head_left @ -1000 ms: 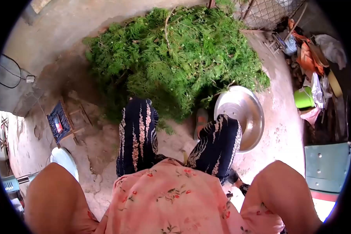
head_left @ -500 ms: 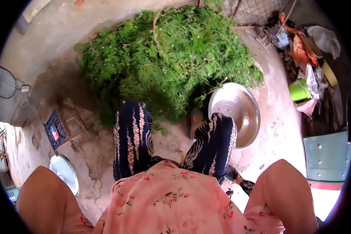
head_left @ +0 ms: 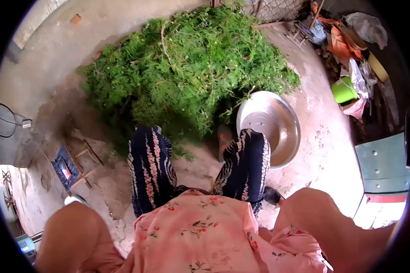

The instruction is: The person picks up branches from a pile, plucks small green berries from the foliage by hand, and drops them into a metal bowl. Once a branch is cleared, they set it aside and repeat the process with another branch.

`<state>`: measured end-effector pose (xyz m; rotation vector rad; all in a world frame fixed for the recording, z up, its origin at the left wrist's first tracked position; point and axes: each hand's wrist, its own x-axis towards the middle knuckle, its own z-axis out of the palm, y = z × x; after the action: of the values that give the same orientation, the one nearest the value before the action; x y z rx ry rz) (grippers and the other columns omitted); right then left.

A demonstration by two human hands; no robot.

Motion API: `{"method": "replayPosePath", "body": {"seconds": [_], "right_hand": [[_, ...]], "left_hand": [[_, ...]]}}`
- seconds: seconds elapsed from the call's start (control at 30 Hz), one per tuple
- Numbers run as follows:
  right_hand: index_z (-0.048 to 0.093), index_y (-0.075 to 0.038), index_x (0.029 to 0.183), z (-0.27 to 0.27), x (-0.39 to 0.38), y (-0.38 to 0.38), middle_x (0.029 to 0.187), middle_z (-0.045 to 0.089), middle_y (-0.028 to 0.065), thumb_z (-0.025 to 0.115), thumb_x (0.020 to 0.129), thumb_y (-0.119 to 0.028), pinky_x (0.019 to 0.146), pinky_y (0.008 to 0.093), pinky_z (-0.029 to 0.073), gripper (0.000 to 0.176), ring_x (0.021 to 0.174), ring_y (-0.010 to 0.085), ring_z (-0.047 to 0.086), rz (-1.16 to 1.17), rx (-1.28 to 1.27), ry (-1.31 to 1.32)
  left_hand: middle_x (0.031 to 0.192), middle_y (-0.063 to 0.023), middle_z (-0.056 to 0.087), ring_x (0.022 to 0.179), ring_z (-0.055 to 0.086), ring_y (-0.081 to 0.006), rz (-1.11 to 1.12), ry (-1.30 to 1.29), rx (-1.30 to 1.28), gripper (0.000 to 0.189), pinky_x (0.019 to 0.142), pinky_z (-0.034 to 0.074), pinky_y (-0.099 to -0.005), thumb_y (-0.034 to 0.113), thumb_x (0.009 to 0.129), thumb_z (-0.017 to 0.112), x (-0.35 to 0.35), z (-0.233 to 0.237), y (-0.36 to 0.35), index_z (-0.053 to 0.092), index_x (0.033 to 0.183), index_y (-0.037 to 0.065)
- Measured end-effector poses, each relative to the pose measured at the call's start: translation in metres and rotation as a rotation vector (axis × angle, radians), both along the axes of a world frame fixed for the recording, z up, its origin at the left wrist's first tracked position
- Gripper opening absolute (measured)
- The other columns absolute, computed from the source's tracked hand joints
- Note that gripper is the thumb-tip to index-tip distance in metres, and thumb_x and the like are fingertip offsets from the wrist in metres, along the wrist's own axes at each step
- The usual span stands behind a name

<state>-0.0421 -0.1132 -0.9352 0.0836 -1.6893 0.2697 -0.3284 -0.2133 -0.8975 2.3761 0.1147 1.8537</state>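
Observation:
Neither of my hands shows; only my bent arms are in view at the lower left and lower right, and whatever the hands hold is hidden. My pink flowered top (head_left: 200,232) fills the bottom centre. Beyond it are my knees in dark patterned trousers (head_left: 150,173). A large heap of green leafy branches (head_left: 187,68) lies on the floor in front of my knees. A wide metal basin (head_left: 284,132) stands beside my right knee, against the edge of the heap.
A small stool (head_left: 73,168) stands at the left with a small packet on it. Bags, cloth and a green bucket (head_left: 344,90) are piled at the upper right. Below them is a blue-green cabinet (head_left: 382,166). Wire mesh (head_left: 278,10) is at the top.
The view has shifted a little, so the heap and basin sit slightly further left and up. My right arm has swung outward. The pale round object at the left is now mostly covered.

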Motion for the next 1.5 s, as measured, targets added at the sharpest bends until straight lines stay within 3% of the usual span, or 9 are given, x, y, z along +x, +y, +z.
{"method": "replayPosePath", "body": {"seconds": [0.17, 0.23, 0.3, 0.37, 0.43, 0.7, 0.9, 1.03, 1.5], "right_hand": [[0.053, 0.001, 0.112, -0.083, -0.009, 0.068, 0.11, 0.057, 0.0156, 0.061, 0.079, -0.01, 0.09, 0.0371, 0.044, 0.036, 0.103, 0.0272, 0.055, -0.443, -0.554, -0.013], [0.059, -0.005, 0.104, -0.153, -0.007, 0.102, 0.109, 0.058, 0.0151, 0.066, 0.076, -0.014, 0.087, 0.0366, 0.044, 0.03, 0.103, 0.0276, 0.055, -0.634, -0.882, -0.427], [0.057, -0.006, 0.107, -0.255, 0.019, 0.13, 0.11, 0.055, 0.0191, 0.065, 0.076, -0.018, 0.089, 0.0411, 0.042, 0.035, 0.104, 0.0362, 0.051, -0.646, -0.71, -0.782], [0.055, -0.006, 0.109, -0.265, 0.022, 0.121, 0.109, 0.056, 0.0181, 0.063, 0.077, -0.024, 0.089, 0.0412, 0.042, 0.038, 0.105, 0.0345, 0.051, -0.684, -1.005, -1.372], [0.055, -0.006, 0.109, -0.29, 0.024, 0.13, 0.108, 0.056, 0.0175, 0.062, 0.078, -0.026, 0.088, 0.0415, 0.042, 0.038, 0.106, 0.0333, 0.051, -0.569, -0.99, -1.356], [0.059, -0.005, 0.099, -0.285, 0.013, 0.141, 0.098, 0.06, 0.0158, 0.059, 0.077, -0.029, 0.083, 0.0421, 0.044, 0.033, 0.098, 0.0342, 0.055, -0.467, -0.999, -1.568], [0.059, -0.003, 0.088, -0.294, 0.008, 0.142, 0.086, 0.062, 0.0161, 0.06, 0.076, -0.028, 0.076, 0.0423, 0.045, 0.028, 0.089, 0.0339, 0.058, -0.408, -0.984, -1.427], [0.06, -0.003, 0.09, -0.317, 0.005, 0.138, 0.095, 0.06, 0.0174, 0.063, 0.076, -0.03, 0.079, 0.0431, 0.045, 0.03, 0.095, 0.035, 0.056, -0.426, -0.975, -1.363], [0.061, -0.003, 0.095, -0.288, -0.015, 0.129, 0.098, 0.06, 0.0174, 0.062, 0.079, -0.031, 0.081, 0.0422, 0.046, 0.032, 0.098, 0.0343, 0.056, -0.394, -1.009, -1.432]], "left_hand": [[0.138, 0.0018, 0.035, 0.089, 0.061, -0.0122, 0.097, -0.192, -0.206, 0.053, 0.111, 0.012, -0.0423, 0.038, 0.08, 0.06, -0.018, -0.043, 0.061, 0.044, 0.128, 0.024], [0.097, -0.0104, 0.062, 0.082, 0.059, -0.0124, 0.647, -0.035, -0.282, 0.026, 0.074, 0.048, -0.0228, 0.015, 0.092, 0.044, -0.018, -0.118, 0.124, 0.06, 0.096, -0.005], [0.11, -0.012, 0.06, 0.094, 0.059, -0.0224, 0.669, 0.085, -1.111, 0.034, 0.087, 0.044, -0.0324, 0.019, 0.079, 0.065, -0.018, -0.199, 0.155, 0.058, 0.108, 0.002], [0.119, -0.0168, 0.053, 0.109, 0.052, -0.0289, 0.737, 0.816, -1.323, 0.051, 0.091, 0.041, -0.0331, 0.026, 0.074, 0.068, -0.034, -0.259, 0.172, 0.052, 0.119, 0.005], [0.122, -0.017, 0.052, 0.111, 0.052, -0.0284, 0.797, 0.863, -1.503, 0.055, 0.092, 0.04, -0.0359, 0.028, 0.077, 0.065, -0.038, -0.312, 0.173, 0.048, 0.123, 0.003], [0.113, -0.0155, 0.056, 0.101, 0.054, -0.0275, 0.582, 0.902, -1.602, 0.053, 0.088, 0.04, -0.0334, 0.031, 0.077, 0.062, -0.039, -0.309, 0.188, 0.05, 0.123, 0.007], [0.094, -0.0103, 0.062, 0.086, 0.058, -0.023, 1.044, 0.781, -1.426, 0.049, 0.08, 0.044, -0.0316, 0.025, 0.077, 0.062, -0.057, -0.332, 0.191, 0.052, 0.12, 0.003], [0.093, -0.0106, 0.062, 0.088, 0.059, -0.0224, 0.645, 0.667, -1.795, 0.05, 0.076, 0.045, -0.0318, 0.025, 0.078, 0.063, -0.061, -0.328, 0.19, 0.052, 0.12, 0.001], [0.095, -0.0122, 0.061, 0.089, 0.058, -0.021, 0.748, 0.82, -1.609, 0.052, 0.079, 0.044, -0.0311, 0.024, 0.077, 0.063, -0.062, -0.323, 0.182, 0.05, 0.12, -0.002]]}}
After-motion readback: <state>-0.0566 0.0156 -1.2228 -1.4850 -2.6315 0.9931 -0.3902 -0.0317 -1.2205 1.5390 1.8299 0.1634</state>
